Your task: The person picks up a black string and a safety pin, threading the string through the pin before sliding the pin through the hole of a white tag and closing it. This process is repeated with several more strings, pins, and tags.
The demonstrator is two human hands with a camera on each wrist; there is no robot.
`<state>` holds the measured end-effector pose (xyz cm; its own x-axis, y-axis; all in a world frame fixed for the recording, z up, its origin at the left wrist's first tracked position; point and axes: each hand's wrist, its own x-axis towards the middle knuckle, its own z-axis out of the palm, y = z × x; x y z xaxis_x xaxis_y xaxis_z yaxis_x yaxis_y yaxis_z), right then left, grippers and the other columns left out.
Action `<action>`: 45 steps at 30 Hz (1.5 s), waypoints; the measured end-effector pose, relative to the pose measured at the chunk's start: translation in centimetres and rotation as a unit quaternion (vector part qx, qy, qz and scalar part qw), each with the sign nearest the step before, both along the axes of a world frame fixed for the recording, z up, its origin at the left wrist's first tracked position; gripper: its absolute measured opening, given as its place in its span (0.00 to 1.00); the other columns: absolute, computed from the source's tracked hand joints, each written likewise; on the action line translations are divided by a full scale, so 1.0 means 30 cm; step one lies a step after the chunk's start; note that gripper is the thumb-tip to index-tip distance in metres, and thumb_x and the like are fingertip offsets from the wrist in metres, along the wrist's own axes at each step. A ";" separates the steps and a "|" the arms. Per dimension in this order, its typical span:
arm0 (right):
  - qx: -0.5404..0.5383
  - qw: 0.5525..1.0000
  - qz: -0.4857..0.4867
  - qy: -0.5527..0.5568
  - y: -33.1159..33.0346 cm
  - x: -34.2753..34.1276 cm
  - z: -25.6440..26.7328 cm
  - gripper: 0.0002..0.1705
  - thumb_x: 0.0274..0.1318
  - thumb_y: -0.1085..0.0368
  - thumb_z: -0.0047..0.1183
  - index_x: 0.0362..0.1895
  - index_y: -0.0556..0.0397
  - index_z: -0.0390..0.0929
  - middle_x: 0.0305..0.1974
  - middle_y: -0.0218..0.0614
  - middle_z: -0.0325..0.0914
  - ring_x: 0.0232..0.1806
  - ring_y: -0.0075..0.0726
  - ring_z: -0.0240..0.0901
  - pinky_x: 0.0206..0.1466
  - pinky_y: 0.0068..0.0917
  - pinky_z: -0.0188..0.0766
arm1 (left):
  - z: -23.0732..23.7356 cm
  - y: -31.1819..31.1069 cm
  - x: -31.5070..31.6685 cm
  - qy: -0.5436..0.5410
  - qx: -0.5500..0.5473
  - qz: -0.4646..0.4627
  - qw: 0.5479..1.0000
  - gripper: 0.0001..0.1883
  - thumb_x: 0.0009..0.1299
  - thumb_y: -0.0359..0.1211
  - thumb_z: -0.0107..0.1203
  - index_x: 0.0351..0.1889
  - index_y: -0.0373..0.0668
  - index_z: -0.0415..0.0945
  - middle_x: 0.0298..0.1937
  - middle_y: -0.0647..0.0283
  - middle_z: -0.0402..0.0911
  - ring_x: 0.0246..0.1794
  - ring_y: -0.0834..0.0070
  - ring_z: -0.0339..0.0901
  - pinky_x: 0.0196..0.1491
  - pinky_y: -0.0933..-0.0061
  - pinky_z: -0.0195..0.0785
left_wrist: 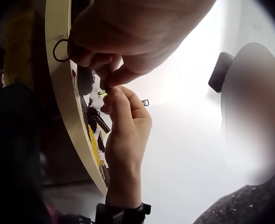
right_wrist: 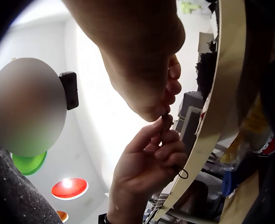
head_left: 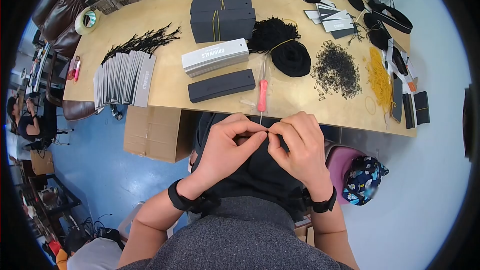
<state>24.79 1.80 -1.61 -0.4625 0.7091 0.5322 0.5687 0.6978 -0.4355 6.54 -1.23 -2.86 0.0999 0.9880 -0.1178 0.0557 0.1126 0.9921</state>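
Note:
My left hand (head_left: pixel 225 142) and right hand (head_left: pixel 300 145) meet fingertip to fingertip in front of the table edge, above the lap. Between them they pinch a small dark piece of black cord (right_wrist: pixel 165 115), mostly covered by the fingers. A thin loop of the cord (left_wrist: pixel 53 50) sticks out past the left hand's curled fingers. Just beyond the hands, a red-handled tool (head_left: pixel 262 96) with a thin metal shaft lies at the table's edge. Close by are a black box-like stack (head_left: pixel 221 86) and a stack of grey "ORIGINALS" tags (head_left: pixel 215 57).
Fanned grey tags (head_left: pixel 122 80) with black cords (head_left: pixel 142 42) lie left. Banded black stacks (head_left: pixel 222 22) and a bundle of black cord (head_left: pixel 290 57) stand behind. At right are small black pins (head_left: pixel 336 70) and yellow rubber bands (head_left: pixel 378 80). A cardboard box (head_left: pixel 150 132) sits below the table.

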 end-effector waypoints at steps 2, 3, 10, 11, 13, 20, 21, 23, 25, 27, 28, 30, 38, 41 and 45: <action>0.003 1.000 -0.001 0.012 0.002 0.000 0.001 0.14 0.39 0.76 0.66 0.34 0.53 0.80 0.33 0.33 0.75 0.33 0.41 0.72 0.37 0.35 0.68 | 0.001 0.005 -0.005 0.024 0.003 -0.001 1.000 0.06 0.70 0.27 0.61 0.42 0.33 0.83 0.33 0.68 0.76 0.32 0.88 0.71 0.36 0.84 0.63; 0.005 1.000 -0.003 0.023 0.003 0.000 0.002 0.14 0.39 0.76 0.67 0.35 0.53 0.80 0.33 0.34 0.75 0.33 0.41 0.72 0.37 0.35 0.68 | -0.001 0.009 -0.003 0.024 0.003 -0.001 1.000 0.06 0.70 0.27 0.61 0.42 0.33 0.83 0.33 0.68 0.76 0.32 0.88 0.71 0.36 0.84 0.63; 0.009 0.999 -0.010 0.031 -0.010 0.009 0.011 0.15 0.39 0.76 0.68 0.36 0.53 0.81 0.34 0.34 0.75 0.33 0.40 0.72 0.36 0.34 0.67 | -0.025 0.013 0.002 -0.078 -0.031 0.024 0.996 0.07 0.70 0.28 0.62 0.41 0.33 0.83 0.33 0.70 0.75 0.31 0.88 0.69 0.36 0.83 0.62; 0.012 1.000 -0.009 0.027 -0.009 0.008 0.009 0.15 0.40 0.74 0.69 0.36 0.54 0.81 0.33 0.33 0.75 0.33 0.40 0.72 0.36 0.34 0.67 | -0.026 0.013 0.002 -0.079 -0.037 0.024 0.996 0.07 0.70 0.28 0.62 0.41 0.33 0.83 0.33 0.70 0.75 0.31 0.88 0.69 0.36 0.84 0.62; 0.014 1.000 -0.007 0.025 -0.006 0.005 0.005 0.14 0.41 0.73 0.69 0.36 0.54 0.81 0.32 0.33 0.74 0.33 0.40 0.73 0.37 0.34 0.67 | -0.028 0.011 0.002 -0.085 -0.035 0.023 0.996 0.06 0.70 0.28 0.62 0.40 0.33 0.83 0.33 0.70 0.75 0.31 0.88 0.69 0.36 0.83 0.62; 0.020 1.000 -0.008 0.018 -0.001 -0.004 0.001 0.15 0.38 0.75 0.68 0.34 0.53 0.81 0.33 0.33 0.74 0.33 0.41 0.72 0.36 0.34 0.68 | -0.025 0.010 0.001 -0.061 -0.014 0.021 0.998 0.06 0.70 0.28 0.62 0.41 0.34 0.84 0.32 0.70 0.75 0.31 0.88 0.69 0.36 0.83 0.62; 0.017 1.000 -0.011 0.016 -0.001 -0.005 0.000 0.15 0.38 0.76 0.68 0.34 0.52 0.80 0.32 0.33 0.74 0.33 0.41 0.72 0.36 0.34 0.68 | -0.024 0.010 0.001 -0.062 -0.014 0.021 0.998 0.06 0.70 0.28 0.62 0.41 0.34 0.84 0.32 0.70 0.75 0.31 0.88 0.69 0.36 0.83 0.62; 0.011 1.000 -0.015 0.018 -0.002 -0.005 0.000 0.15 0.37 0.76 0.67 0.33 0.52 0.80 0.32 0.33 0.73 0.33 0.41 0.72 0.36 0.34 0.68 | -0.020 0.010 0.000 -0.048 -0.011 0.012 0.999 0.07 0.70 0.28 0.62 0.42 0.35 0.85 0.33 0.70 0.75 0.32 0.88 0.69 0.37 0.83 0.62; 0.005 1.000 -0.020 0.019 -0.003 -0.005 -0.001 0.15 0.37 0.76 0.67 0.33 0.51 0.79 0.32 0.33 0.73 0.33 0.40 0.72 0.35 0.34 0.68 | -0.017 0.009 0.001 -0.066 -0.024 0.007 0.998 0.07 0.71 0.27 0.62 0.43 0.35 0.85 0.33 0.71 0.75 0.32 0.88 0.68 0.37 0.83 0.61; -0.021 0.998 -0.038 0.037 -0.004 -0.004 -0.004 0.15 0.36 0.78 0.64 0.33 0.51 0.79 0.32 0.34 0.71 0.32 0.40 0.71 0.33 0.33 0.68 | -0.014 0.008 0.001 -0.083 -0.037 0.002 0.996 0.07 0.71 0.26 0.61 0.44 0.35 0.85 0.33 0.73 0.75 0.33 0.88 0.67 0.37 0.83 0.60; -0.021 0.998 -0.038 0.038 -0.004 -0.002 -0.006 0.15 0.36 0.78 0.64 0.33 0.51 0.79 0.32 0.34 0.71 0.32 0.40 0.71 0.33 0.33 0.68 | -0.013 0.008 0.000 -0.117 -0.058 -0.003 0.991 0.07 0.72 0.27 0.60 0.45 0.36 0.85 0.33 0.74 0.74 0.32 0.88 0.66 0.35 0.83 0.59; -0.034 0.997 -0.046 0.050 -0.003 0.004 -0.010 0.16 0.35 0.79 0.62 0.33 0.52 0.78 0.32 0.36 0.70 0.31 0.40 0.71 0.32 0.32 0.68 | -0.014 0.007 -0.002 -0.151 -0.079 -0.008 0.985 0.08 0.72 0.28 0.60 0.46 0.37 0.85 0.32 0.75 0.74 0.31 0.89 0.65 0.34 0.83 0.57; -0.052 0.992 -0.069 0.094 -0.005 0.025 -0.022 0.15 0.34 0.79 0.61 0.30 0.52 0.76 0.31 0.35 0.69 0.31 0.41 0.70 0.35 0.34 0.69 | 0.003 0.002 -0.017 -0.122 -0.073 -0.004 0.990 0.08 0.73 0.28 0.58 0.46 0.38 0.85 0.36 0.73 0.74 0.33 0.89 0.64 0.34 0.84 0.56; -0.093 0.984 -0.073 0.133 -0.011 0.040 -0.020 0.13 0.36 0.80 0.59 0.30 0.54 0.76 0.31 0.36 0.69 0.31 0.40 0.72 0.35 0.32 0.70 | 0.025 -0.002 -0.036 -0.022 -0.047 -0.031 0.998 0.07 0.73 0.26 0.57 0.45 0.36 0.84 0.37 0.71 0.75 0.36 0.88 0.67 0.39 0.84 0.60; -0.194 0.965 -0.101 0.146 -0.006 0.131 -0.005 0.10 0.43 0.81 0.56 0.32 0.56 0.75 0.40 0.37 0.71 0.30 0.27 0.72 0.35 0.23 0.71 | 0.053 0.000 -0.108 0.030 -0.013 -0.034 0.999 0.09 0.72 0.21 0.55 0.46 0.35 0.84 0.39 0.68 0.77 0.37 0.84 0.74 0.40 0.84 0.65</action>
<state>28.71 1.63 -1.75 -0.1653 0.9412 0.2948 0.4896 0.3378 -0.8038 3.29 -1.24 -1.27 0.1586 0.9758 -0.1505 0.1239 0.1316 0.9835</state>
